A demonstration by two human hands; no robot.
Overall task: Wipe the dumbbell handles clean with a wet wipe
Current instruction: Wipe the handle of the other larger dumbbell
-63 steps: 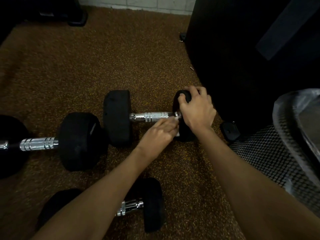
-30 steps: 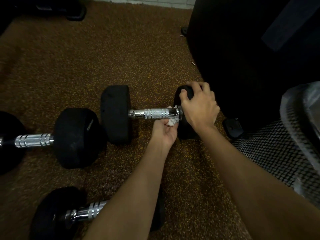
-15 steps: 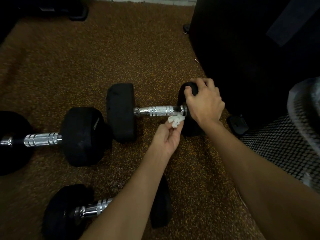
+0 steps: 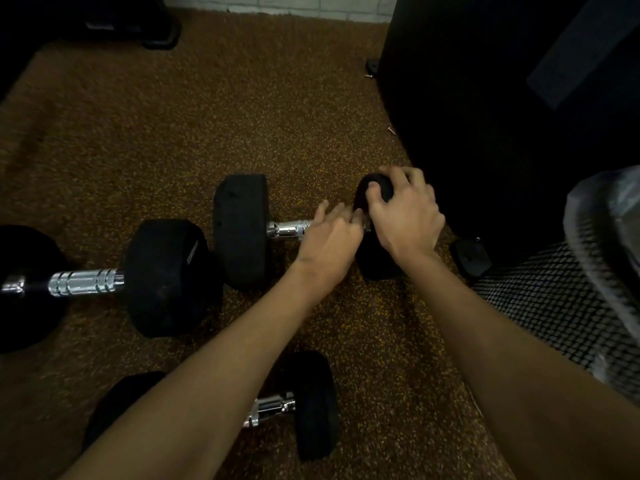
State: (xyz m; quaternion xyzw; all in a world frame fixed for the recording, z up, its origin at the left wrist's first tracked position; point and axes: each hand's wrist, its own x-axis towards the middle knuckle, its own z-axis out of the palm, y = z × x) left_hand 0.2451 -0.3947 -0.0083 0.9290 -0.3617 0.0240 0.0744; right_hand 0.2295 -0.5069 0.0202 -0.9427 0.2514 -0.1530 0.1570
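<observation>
A black dumbbell with a chrome handle (image 4: 285,228) lies across the middle of the brown speckled floor. My right hand (image 4: 403,216) grips its right head (image 4: 375,188) from above. My left hand (image 4: 329,239) lies palm down over the right part of the handle, fingers curled round it. The wet wipe is hidden under that hand. A second dumbbell (image 4: 86,282) lies to the left, and a third dumbbell (image 4: 273,408) lies near me, partly hidden by my left forearm.
A large black piece of equipment (image 4: 502,98) stands at the right, with a small black foot (image 4: 471,258) beside the dumbbell. A mesh bin with a plastic liner (image 4: 571,299) is at the right edge. A dark object (image 4: 138,26) sits at the far left by the wall.
My left hand, which held the white wipe just below the handle, has turned over and come down onto the handle's right part, covering the wipe. My right hand has stayed on the head.
</observation>
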